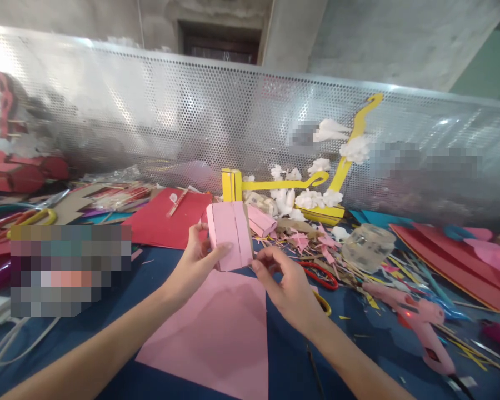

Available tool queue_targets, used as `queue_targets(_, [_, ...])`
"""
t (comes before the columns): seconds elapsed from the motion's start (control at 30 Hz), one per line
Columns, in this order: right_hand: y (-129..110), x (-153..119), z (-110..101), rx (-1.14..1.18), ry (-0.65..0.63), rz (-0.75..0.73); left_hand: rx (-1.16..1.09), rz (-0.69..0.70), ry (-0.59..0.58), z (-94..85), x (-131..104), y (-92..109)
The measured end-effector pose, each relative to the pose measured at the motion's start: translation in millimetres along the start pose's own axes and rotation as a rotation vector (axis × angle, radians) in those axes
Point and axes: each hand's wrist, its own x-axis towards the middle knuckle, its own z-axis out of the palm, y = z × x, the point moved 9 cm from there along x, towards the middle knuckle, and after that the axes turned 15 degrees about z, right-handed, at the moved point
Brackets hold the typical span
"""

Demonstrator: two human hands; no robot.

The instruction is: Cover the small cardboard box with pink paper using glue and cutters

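A small pink paper-covered box (233,233) is held up over the table, with dark seams down its face and bare cardboard at its right edge. My left hand (200,250) grips it from the left, thumb across the front. At the lower right corner, the thumb and curled fingers of my right hand (277,272) pinch the box's edge; the exact contact is partly hidden. Beneath both hands lies a large pink paper sheet (216,333) on the dark blue tabletop. Red-handled scissors (323,276) lie just beyond my right hand.
A pink glue gun (416,316) with a lit red light lies at right, its cord running off the front. Yellow paper models (232,185) with white puffs stand behind. Paper scraps, a clear container (367,247) and red sheets (169,216) lie before a perforated metal panel (170,111).
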Motion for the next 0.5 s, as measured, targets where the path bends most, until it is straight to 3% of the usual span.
queue_targets(0.5, [12.9, 4.1, 12.7, 0.159, -0.191, 0.136, 0.063, 0.0, -0.066, 4.8, -2.4, 0.8])
